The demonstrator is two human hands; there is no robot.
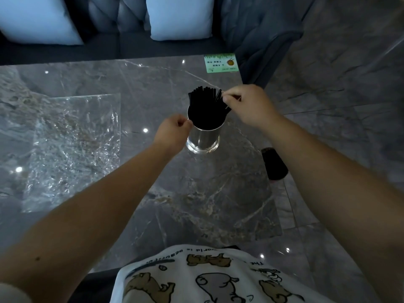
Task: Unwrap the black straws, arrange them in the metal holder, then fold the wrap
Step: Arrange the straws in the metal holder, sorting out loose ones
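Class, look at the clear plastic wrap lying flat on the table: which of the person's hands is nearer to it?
Left. The left hand grips the metal holder's rim, on the side facing the wrap. The right hand is beyond the holder, pinching the black straws.

Dim; glare spots; edges warped, soft.

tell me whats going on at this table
A person is loading black straws into a metal holder on a marble table. The left hand grips the holder's rim while the right hand pinches the tops of a few straws at the right of the bunch. The clear plastic wrap lies spread flat to the left, not yet folded.
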